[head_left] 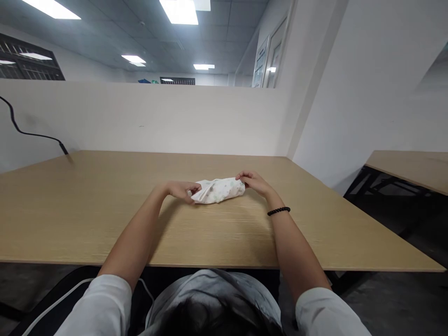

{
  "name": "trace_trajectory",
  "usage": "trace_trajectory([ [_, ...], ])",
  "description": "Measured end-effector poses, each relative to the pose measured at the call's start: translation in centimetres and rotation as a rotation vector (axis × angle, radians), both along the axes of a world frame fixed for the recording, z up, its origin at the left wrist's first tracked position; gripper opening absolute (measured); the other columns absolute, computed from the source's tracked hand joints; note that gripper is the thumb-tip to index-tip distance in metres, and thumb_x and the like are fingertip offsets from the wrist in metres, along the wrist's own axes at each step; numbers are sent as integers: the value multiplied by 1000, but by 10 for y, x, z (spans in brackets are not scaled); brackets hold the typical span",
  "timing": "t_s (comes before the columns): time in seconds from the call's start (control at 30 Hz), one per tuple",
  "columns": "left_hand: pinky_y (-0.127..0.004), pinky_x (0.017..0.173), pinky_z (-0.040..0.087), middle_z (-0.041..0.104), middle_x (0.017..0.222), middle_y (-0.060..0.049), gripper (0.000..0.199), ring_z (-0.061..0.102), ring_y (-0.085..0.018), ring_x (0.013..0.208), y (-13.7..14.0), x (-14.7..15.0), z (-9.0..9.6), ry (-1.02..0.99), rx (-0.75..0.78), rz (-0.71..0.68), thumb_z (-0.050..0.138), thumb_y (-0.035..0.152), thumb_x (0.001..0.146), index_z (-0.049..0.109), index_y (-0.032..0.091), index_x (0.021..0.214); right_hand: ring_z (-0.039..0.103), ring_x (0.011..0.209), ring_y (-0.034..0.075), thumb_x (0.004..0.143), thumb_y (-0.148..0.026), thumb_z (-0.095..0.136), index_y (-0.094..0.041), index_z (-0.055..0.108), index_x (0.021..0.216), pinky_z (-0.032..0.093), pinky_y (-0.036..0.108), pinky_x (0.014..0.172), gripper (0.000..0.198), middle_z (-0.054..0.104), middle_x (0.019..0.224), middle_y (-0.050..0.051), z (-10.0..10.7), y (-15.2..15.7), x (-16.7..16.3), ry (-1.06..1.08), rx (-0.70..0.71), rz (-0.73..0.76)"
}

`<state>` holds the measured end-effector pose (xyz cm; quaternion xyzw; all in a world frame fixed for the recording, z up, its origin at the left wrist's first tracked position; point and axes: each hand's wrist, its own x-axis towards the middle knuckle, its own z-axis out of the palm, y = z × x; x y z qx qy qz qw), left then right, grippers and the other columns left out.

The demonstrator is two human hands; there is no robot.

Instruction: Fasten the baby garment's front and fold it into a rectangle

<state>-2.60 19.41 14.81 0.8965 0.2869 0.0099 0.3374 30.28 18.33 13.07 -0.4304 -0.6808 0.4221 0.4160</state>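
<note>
A white cloth [220, 190] with a faint pale-green and grey print lies folded into a long bundle on the wooden table [210, 238]. My left hand [182, 190] pinches its left end, fingers and thumb closed on the fabric. At the opposite end, my right hand [255, 181] grips the upper right corner between thumb and fingers. Some of the right fingers are hidden behind the bundle. What the cloth may have inside it cannot be seen.
A white partition [182, 119] rises along the table's far edge. On the left a black cable [38, 136] hangs down to the tabletop. Another table [413, 168] with black legs stands to the right, beyond a white wall [357, 93].
</note>
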Motion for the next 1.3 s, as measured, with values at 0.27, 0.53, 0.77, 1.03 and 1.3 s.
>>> trace_trajectory([
  [0.27,-24,75,43,65,86,-3,37,58,-17,83,1,-18,4,-269,-225,138,70,45,77,65,18,101,58,71,12,72,-26,75,-20,58,110,46,24,68,42,64,80,-1,7,-14,15,61,-167,300],
  [0.53,-25,73,46,68,78,-3,31,61,-17,77,5,-30,1,-286,-321,130,77,45,72,69,16,80,61,79,14,66,-27,83,-20,58,109,48,28,76,50,68,86,1,7,-17,24,52,-205,460],
  [0.77,-28,71,50,66,82,-3,37,61,-17,78,27,-23,-26,-445,-235,504,73,49,70,63,17,87,57,71,15,63,-30,76,-20,57,97,44,26,63,39,59,71,-2,-34,21,-2,198,-30,-161],
  [1.03,-25,54,44,53,62,1,22,53,-14,56,43,-10,-59,-182,37,686,61,38,72,52,19,77,57,72,14,69,-26,63,-18,56,90,45,26,68,24,59,76,0,-76,42,-15,-69,105,-326],
  [1.3,-31,82,46,68,99,-12,31,62,-28,99,41,-4,-52,134,386,714,57,23,73,62,16,103,58,107,24,90,-24,50,-19,58,117,42,37,94,29,64,114,11,-69,29,-25,-622,275,-458],
])
